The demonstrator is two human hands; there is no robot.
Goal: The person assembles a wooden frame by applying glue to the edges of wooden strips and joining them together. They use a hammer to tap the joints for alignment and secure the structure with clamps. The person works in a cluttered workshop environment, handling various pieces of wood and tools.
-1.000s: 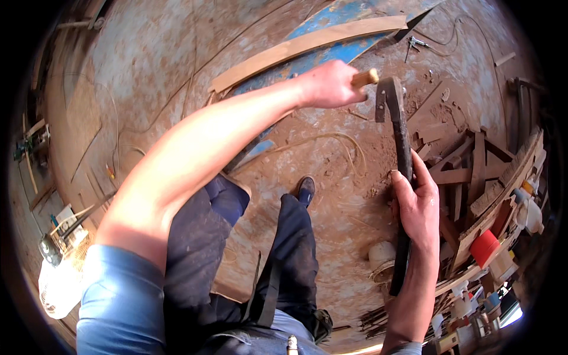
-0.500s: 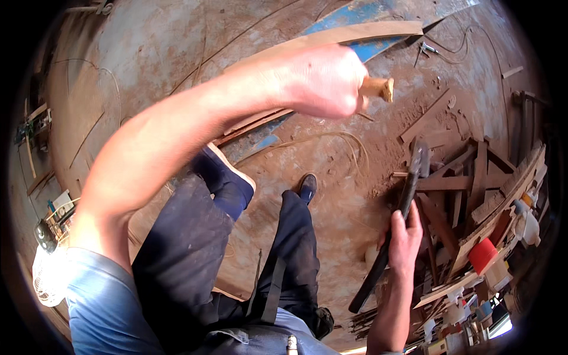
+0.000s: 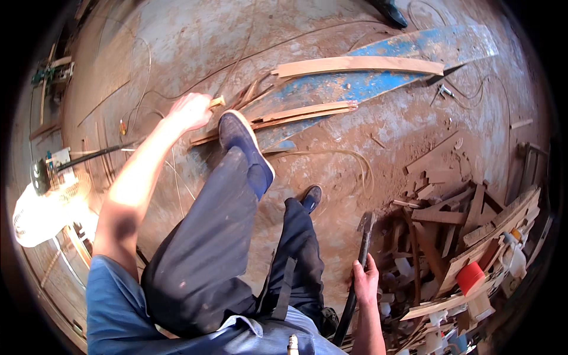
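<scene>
My left hand [image 3: 192,112] is closed around a short wooden handle [image 3: 218,102], whose worn tan end sticks out past the thumb side. The rest of that tool is hidden by the fist. Low on the right, my right hand [image 3: 365,283] grips a hammer [image 3: 362,239] by its long dark handle, metal head pointing up and away. Beside my left hand, my left shoe [image 3: 236,131] rests against narrow wooden pieces [image 3: 307,112] with a splintered end. They lie over a scuffed blue board [image 3: 373,86]. A curved plank [image 3: 361,65] lies farther back on it.
Offcuts and frames [image 3: 449,216] are heaped at the right, near a red container [image 3: 470,277]. A pale fan [image 3: 44,216] stands at the left. A cable [image 3: 349,152] loops over the dusty floor. Another person's dark boot [image 3: 390,12] shows at the top.
My left hand has swung down and left with the wooden handle, to beside my left shoe. The hammer in my right hand has dropped lower and nearer my body. My view has shifted.
</scene>
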